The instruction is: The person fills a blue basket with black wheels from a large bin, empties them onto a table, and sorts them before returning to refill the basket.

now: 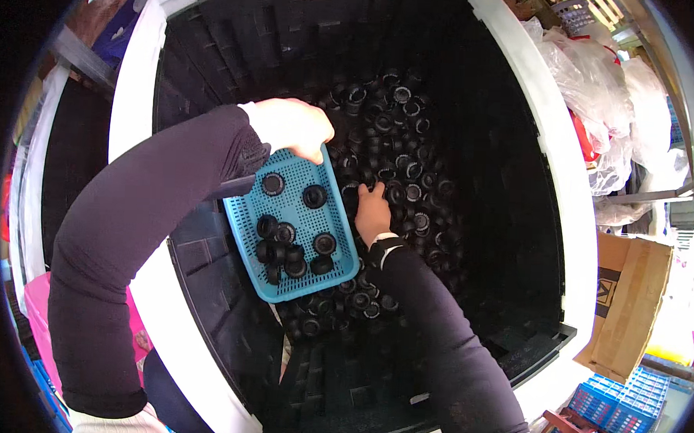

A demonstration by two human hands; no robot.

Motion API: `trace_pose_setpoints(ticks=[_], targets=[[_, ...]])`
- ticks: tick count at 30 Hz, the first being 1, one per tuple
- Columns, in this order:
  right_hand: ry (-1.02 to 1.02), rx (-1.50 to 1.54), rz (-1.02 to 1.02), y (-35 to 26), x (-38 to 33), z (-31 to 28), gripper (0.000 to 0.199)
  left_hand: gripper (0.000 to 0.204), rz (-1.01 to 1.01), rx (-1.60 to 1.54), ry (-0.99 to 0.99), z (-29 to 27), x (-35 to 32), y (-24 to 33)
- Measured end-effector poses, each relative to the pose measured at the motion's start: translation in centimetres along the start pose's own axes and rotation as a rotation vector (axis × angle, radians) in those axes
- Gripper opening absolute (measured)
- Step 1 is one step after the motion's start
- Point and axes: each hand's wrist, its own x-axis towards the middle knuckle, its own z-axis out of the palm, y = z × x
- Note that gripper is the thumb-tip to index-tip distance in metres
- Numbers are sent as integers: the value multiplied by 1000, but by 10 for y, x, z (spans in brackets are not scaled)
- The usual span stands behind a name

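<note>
My left hand [300, 128] is closed on the far rim of a light blue perforated plastic basket [283, 293]. Small black ring-shaped wheels, like toy tyres [324, 243], lie in the basket, several of them bunched at its near end. Right of the basket, my right hand [373, 214] reaches into a heap of the same wheels [414, 193]. Two of its fingertips show, set apart among the wheels; the other fingers are hidden. No wheel is visibly held in it. The basket rests tilted over the left part of the heap.
A deep black bin with a broad white rim [534, 93] surrounds the heap. Outside it on the right are clear plastic bags [593, 88], a cardboard box [626, 306] and blue crates [618, 402]. Something pink [39, 319] stands at the left.
</note>
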Motion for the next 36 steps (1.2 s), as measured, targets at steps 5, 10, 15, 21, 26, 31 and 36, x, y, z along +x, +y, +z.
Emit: trace_pose_setpoints(ticks=[5, 10, 15, 21, 26, 31, 36], targets=[[155, 225, -208, 12, 27, -50, 37, 41, 16, -23, 24, -7, -5, 0], [-156, 743, -537, -21, 33, -84, 39, 39, 7, 26, 77, -3, 5, -4], [-126, 514, -619, -57, 26, -60, 50, 41, 0, 46, 79, 0, 1, -11], [111, 497, -11, 38, 55, -65, 52, 42, -65, 42, 23, 5, 4, 1], [-150, 276, 55, 148, 86, -84, 63, 54, 60, -162, -124, 9, 22, 31], [70, 823, 92, 166, 100, -96, 66, 71, 10, -807, 194, 45, 123, 69], [124, 988, 889, 159, 51, -40, 89, 89, -594, -1093, 518, 129, 196, 123]])
